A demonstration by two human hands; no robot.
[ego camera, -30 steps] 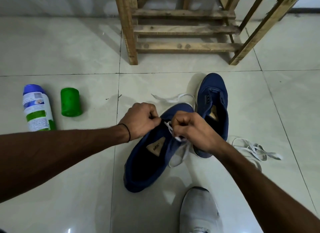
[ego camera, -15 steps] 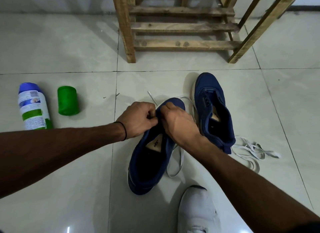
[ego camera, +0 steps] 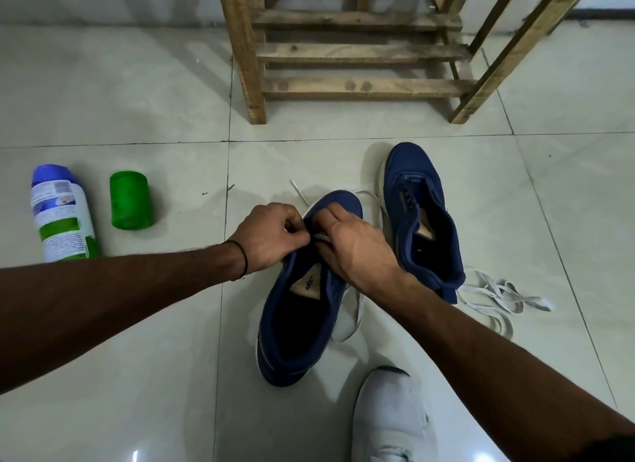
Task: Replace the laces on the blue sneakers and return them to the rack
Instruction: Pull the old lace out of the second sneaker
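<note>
Lace (ego camera: 321,237) mostly hidden by pinching fingers (ego camera: 296,228).

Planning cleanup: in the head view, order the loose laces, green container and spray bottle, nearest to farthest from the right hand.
1. Loose laces, right of the right hand.
2. Green container, left.
3. Spray bottle, farthest left.

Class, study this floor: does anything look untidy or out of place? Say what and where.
Yes. A tangle of loose white laces lies on the tiled floor beside the far blue sneaker, whose eyelets look empty. The white lace that the left hand and right hand pinch on the near sneaker trails onto the floor.
</note>
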